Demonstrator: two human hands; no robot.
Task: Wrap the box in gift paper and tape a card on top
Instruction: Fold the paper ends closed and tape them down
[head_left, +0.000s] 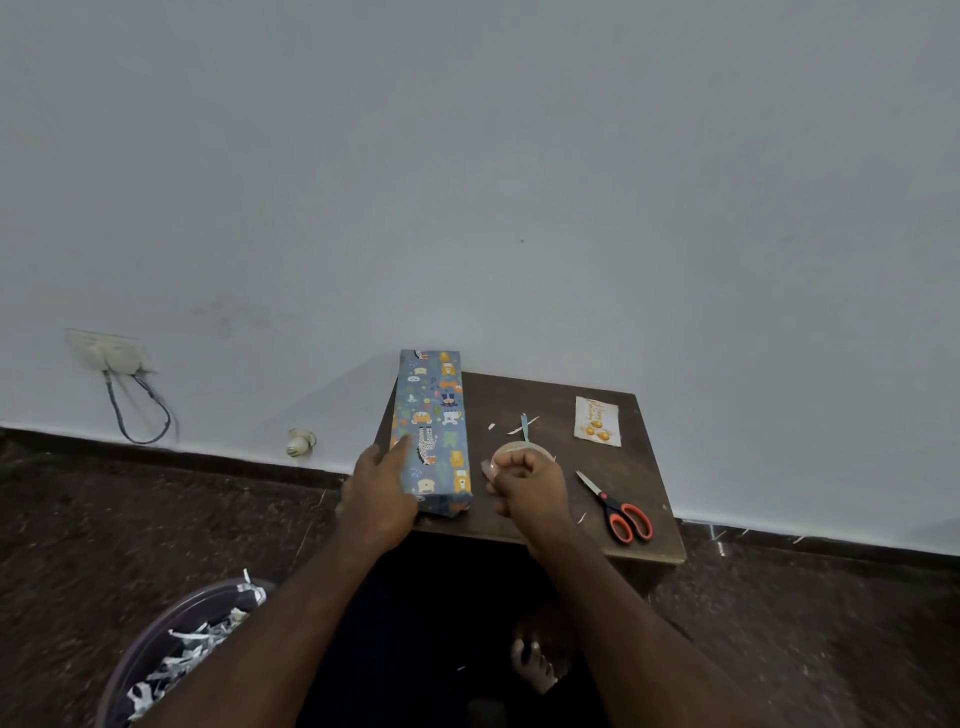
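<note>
A long box (434, 426) wrapped in blue animal-print gift paper lies on the left side of a small dark wooden table (566, 405). My left hand (382, 491) rests against the box's near left side, fingers laid straight on the paper. My right hand (530, 483) is curled around a roll of clear tape (524, 451) beside the box and pinches its loose end. A white card (597, 421) with orange print lies at the table's far right corner.
Scissors (618, 509) with red-and-black handles lie near the table's right front edge. Small paper scraps (523, 426) are scattered mid-table. A purple bin (171, 654) of paper offcuts stands on the floor at lower left. The wall is right behind the table.
</note>
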